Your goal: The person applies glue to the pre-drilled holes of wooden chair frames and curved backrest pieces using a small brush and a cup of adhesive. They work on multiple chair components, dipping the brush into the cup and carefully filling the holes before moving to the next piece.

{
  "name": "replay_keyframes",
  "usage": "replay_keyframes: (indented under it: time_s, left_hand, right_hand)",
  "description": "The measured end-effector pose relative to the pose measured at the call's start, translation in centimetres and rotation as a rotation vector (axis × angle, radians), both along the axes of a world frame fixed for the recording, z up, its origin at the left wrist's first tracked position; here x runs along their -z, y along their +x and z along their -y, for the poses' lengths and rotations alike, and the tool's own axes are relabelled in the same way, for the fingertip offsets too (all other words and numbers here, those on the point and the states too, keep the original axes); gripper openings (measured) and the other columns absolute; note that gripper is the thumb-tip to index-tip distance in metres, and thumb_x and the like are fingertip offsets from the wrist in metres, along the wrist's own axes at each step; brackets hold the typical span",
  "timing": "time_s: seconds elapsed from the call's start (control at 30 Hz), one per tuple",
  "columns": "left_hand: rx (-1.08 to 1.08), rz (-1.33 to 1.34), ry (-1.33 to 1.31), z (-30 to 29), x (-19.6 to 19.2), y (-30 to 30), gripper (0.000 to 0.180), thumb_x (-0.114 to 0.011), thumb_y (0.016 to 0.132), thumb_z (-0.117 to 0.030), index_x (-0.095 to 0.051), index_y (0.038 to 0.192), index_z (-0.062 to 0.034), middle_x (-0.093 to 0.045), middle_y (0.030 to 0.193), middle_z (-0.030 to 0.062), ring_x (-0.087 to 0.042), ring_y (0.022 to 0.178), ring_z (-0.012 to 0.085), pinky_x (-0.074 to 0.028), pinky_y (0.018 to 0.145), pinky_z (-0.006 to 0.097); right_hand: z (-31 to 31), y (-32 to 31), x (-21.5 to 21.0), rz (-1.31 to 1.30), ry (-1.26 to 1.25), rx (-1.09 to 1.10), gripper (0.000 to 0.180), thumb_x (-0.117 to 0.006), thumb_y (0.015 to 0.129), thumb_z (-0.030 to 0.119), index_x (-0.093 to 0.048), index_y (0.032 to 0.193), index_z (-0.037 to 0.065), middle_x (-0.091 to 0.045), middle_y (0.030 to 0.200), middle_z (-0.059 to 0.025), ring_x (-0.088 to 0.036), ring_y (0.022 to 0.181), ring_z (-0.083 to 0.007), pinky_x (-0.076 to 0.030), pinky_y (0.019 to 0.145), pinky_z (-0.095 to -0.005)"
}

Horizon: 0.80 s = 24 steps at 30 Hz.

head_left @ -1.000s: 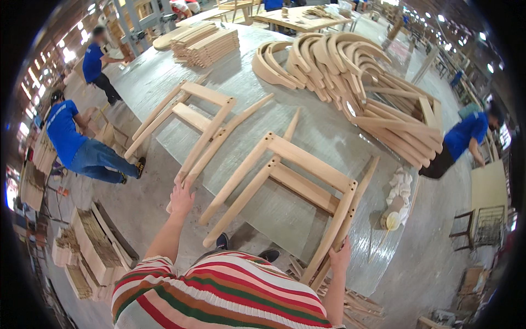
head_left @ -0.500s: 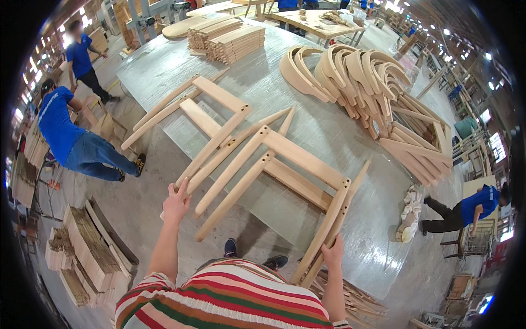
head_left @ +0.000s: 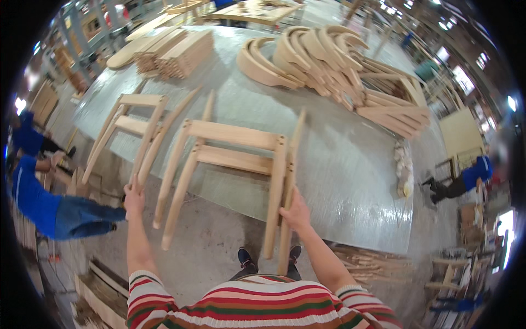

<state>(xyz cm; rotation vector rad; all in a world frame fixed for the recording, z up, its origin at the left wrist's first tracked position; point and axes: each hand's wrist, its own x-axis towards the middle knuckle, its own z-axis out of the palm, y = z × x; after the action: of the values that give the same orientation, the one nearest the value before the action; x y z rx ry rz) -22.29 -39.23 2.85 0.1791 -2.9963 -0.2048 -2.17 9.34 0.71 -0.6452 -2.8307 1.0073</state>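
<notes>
Head view: left hand (head_left: pixel 134 198) grips the left wooden frame (head_left: pixel 143 100), right hand (head_left: pixel 296 211) the right wooden frame (head_left: pixel 233 135); curved pieces (head_left: pixel 315 63) lie far back on the table (head_left: pixel 350 203).

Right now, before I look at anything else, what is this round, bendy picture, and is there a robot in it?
There's no robot! A person wears two cameras on their head, and this is the left one's view, looking down. Its wide lens bends straight edges.

The left hand grips a leg of the left wooden frame. The right hand grips the right wooden frame by its right side. Both frames reach over the near edge of a shiny grey table.

Farther back on it lie stacked straight pieces and a heap of curved wooden pieces.
</notes>
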Motion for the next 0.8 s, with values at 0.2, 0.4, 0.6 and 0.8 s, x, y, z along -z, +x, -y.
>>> replay_keyframes:
  time_s: [0.2, 0.4, 0.6, 0.8]
  left_hand:
    - [-0.149, 0.029, -0.163, -3.7, -0.7, -1.9, 0.070, -0.060, 0.083, -0.020, -0.023, 0.142, -0.0293, -0.037, 0.134, 0.0127, -0.044, 0.114, 0.0360, -0.044, 0.087, 0.046]
    - [0.072, -0.329, -0.115, -9.1, -2.1, -1.5, 0.072, -0.060, 0.081, -0.019, -0.021, 0.143, -0.0200, -0.035, 0.137, 0.0150, -0.042, 0.115, 0.0369, -0.038, 0.095, 0.046]
    - [0.276, -0.302, 0.138, -24.0, -2.2, 0.4, 0.065, -0.059, 0.081, -0.019, -0.030, 0.138, -0.0077, -0.037, 0.135, 0.0196, -0.035, 0.123, 0.0378, -0.028, 0.103, 0.047]
    - [0.489, -0.346, 0.591, -39.8, -5.9, -3.0, 0.056, -0.061, 0.080, -0.022, -0.042, 0.130, -0.0030, -0.044, 0.128, 0.0200, -0.040, 0.121, 0.0337, -0.030, 0.102, 0.041]
  right_hand:
    - [2.5, -2.2, -1.2, 0.202, -0.025, -0.094, 0.074, -0.059, 0.076, 0.029, -0.027, 0.136, 0.001, -0.057, 0.106, -0.0236, -0.058, 0.093, -0.0369, -0.048, 0.079, -0.0434]
    - [-2.9, 4.6, -1.6, 0.122, -0.177, -0.338, 0.042, -0.059, 0.078, 0.029, -0.056, 0.113, 0.006, -0.064, 0.080, -0.0120, -0.061, 0.080, -0.0298, -0.048, 0.071, -0.0403]
    - [-12.2, 14.7, -1.8, 0.098, -0.272, -0.254, 0.034, -0.059, 0.080, 0.023, -0.059, 0.109, 0.005, -0.064, 0.083, -0.0118, -0.061, 0.078, -0.0288, -0.048, 0.070, -0.0386]
    - [-21.9, 16.8, -0.8, -0.136, -0.221, 0.009, 0.027, -0.059, 0.081, 0.019, -0.061, 0.103, 0.004, -0.062, 0.084, -0.0118, -0.059, 0.080, -0.0281, -0.047, 0.073, -0.0369]
